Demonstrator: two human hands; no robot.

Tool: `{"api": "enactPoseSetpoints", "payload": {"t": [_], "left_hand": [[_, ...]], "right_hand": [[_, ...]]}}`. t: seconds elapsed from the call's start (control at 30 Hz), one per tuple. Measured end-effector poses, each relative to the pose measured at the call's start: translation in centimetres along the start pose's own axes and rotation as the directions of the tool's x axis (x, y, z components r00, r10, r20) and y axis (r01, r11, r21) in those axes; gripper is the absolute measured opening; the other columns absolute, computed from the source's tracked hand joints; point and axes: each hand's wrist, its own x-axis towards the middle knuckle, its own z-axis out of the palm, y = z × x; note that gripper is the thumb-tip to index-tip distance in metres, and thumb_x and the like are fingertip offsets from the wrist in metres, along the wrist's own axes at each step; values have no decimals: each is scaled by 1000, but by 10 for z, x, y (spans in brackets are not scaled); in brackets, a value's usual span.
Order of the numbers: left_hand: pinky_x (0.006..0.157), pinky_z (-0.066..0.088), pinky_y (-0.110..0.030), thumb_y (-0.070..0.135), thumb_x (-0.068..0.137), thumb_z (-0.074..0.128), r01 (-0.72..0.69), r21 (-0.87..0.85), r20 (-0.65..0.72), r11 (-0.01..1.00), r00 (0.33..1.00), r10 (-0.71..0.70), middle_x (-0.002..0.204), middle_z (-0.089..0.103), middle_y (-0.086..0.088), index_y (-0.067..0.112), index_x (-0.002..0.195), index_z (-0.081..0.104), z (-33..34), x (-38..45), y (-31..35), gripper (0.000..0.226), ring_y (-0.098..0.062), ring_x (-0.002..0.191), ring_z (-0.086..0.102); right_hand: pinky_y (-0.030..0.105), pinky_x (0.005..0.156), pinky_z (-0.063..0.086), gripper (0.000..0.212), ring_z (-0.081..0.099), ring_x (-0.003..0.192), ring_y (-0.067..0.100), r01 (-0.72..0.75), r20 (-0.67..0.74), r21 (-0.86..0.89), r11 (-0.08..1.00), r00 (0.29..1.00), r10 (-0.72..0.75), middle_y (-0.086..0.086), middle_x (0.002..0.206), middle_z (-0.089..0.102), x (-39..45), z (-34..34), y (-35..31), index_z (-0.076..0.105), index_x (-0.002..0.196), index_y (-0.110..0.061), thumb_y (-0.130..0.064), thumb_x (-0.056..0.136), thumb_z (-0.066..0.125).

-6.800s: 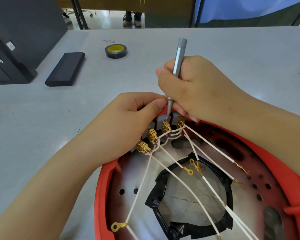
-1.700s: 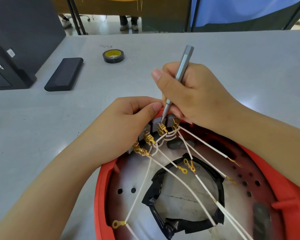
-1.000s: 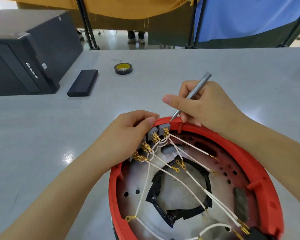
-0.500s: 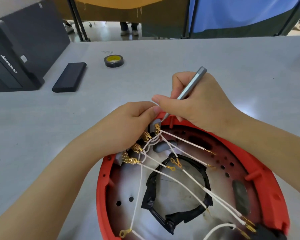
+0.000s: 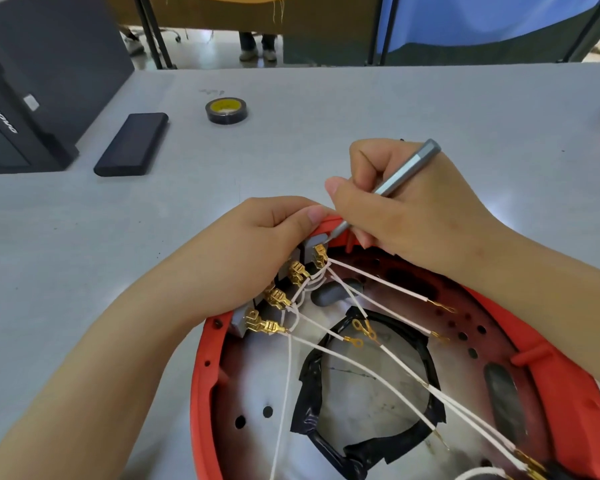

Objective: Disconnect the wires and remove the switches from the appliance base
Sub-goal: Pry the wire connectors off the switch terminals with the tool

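1. Now that the gray screwdriver point(image 5: 400, 176) has come back down from where it hovered clear of the rim a second ago, its tip sits at the topmost brass terminal point(image 5: 320, 253) on the row of gray switches point(image 5: 312, 242).
2. That return suggests the prying step has resumed; judging by the four terminals still seated on the switches, no white wires point(image 5: 374, 282) at that row have come off yet, so the task looks early.
3. The right hand point(image 5: 402, 206) grips the screwdriver like a pen, fingers curled round the shaft, thumb pointing left, handle angled up and to the right.
4. The left hand point(image 5: 246, 251) curls over the far-left rim of the red appliance base point(image 5: 575, 393), fingers closed on the switch block from outside, thumb tip nearly touching the right thumb.
5. The base lies on the gray desk point(image 5: 84, 254), open side up, with loose ring-ended wires draped across its taped centre.
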Motion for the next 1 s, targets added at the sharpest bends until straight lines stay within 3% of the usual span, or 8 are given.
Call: {"api": "enactPoseSetpoints", "payload": {"t": [0.23,0.4,0.67,0.77,0.83,0.93,1.0], "left_hand": [[75,47,-38,42,96,43,8,-18,-11,1000,1000,-8,94,71,-10,38,91,71,1,1,0,29,-36,92,62],[86,48,-55,46,95,42,17,1,13,1000,1000,-17,102,68,-21,37,97,70,0,-1,1,30,-40,93,63],[88,48,-56,43,97,41,17,15,21,1000,1000,-17,103,68,-21,32,99,70,-1,-1,4,32,-40,94,63],[86,49,-54,46,96,39,15,39,23,999,1000,-16,102,68,-20,33,100,70,-1,-1,3,34,-38,93,64],[80,50,-50,50,95,37,15,56,19,998,1000,-16,98,69,-19,33,98,69,-1,-2,3,36,-37,89,64],[77,47,-45,49,95,37,16,71,14,997,1000,-17,96,69,-20,29,97,69,-1,-1,2,38,-36,88,64],[82,50,-48,48,96,37,22,65,17,998,1000,-23,100,68,-21,28,100,68,-1,-1,2,37,-37,92,64]], "right_hand": [[16,45,37,41,46,35,8,18,-18,-15,1000,1000,-19,1,42,54,0,1,2,38,57,-18,-19,91,60],[15,44,36,40,48,37,6,61,-32,-67,996,997,-64,10,50,54,-6,4,1,38,59,-18,-21,90,62],[12,44,34,39,49,38,6,83,-32,-102,991,996,-87,7,50,54,-7,4,0,40,60,-11,-22,92,61],[24,44,37,39,49,48,20,140,-45,-173,975,988,-150,11,53,52,-11,5,0,41,63,-8,-25,93,59],[30,46,37,39,48,51,24,186,-54,-207,960,978,-202,12,52,51,-13,7,0,38,62,-11,-27,93,57],[26,43,34,39,42,50,22,238,-51,-209,948,966,-254,7,53,45,-15,10,0,35,62,-17,-29,94,54],[20,44,30,38,37,49,14,254,-40,-218,942,962,-269,5,59,41,-14,11,0,30,63,-23,-30,94,50]]}}
